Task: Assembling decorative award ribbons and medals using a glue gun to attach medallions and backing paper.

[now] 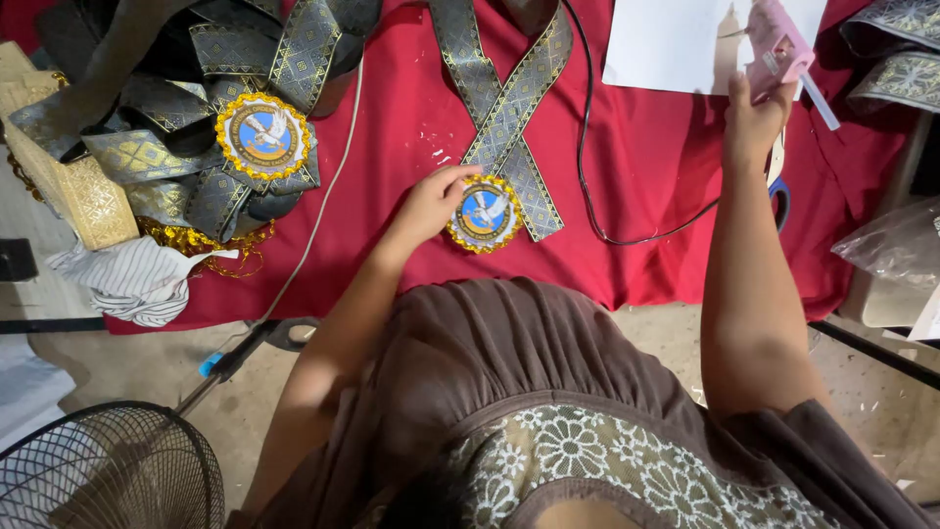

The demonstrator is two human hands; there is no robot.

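At nine o'clock of the view a cream and gold brocade band [73, 186] lies at the edge of the desk, covered in a red cloth [392, 127], with a crumpled white striped cloth [137, 279] just below it. Down at seven o'clock a black wire fan guard [108, 470] stands on the floor. At eleven o'clock sits a heap of grey and gold patterned ribbons [166, 127], and on it a round badge with a gold frilled rim and a blue centre bearing a white bird [263, 135].

Near the centre, the left hand [429, 206] rests on the red cloth, its fingers [458, 176] spread narrowly and touching the nine o'clock edge of a second round gold-rimmed blue badge [484, 214]; they press on it rather than grip it. This badge lies at the foot of a crossed grey and gold ribbon loop [504, 98], which runs up toward twelve o'clock. A black cable [587, 176] curves just to the three o'clock side of the ribbon.

At one o'clock lies a white sheet of paper [666, 44]. Over its right part the right hand [756, 122] is closed around the grip of a pink plastic glue gun [778, 44], held raised. Blue-handled scissors [780, 201] peek out behind the right forearm.
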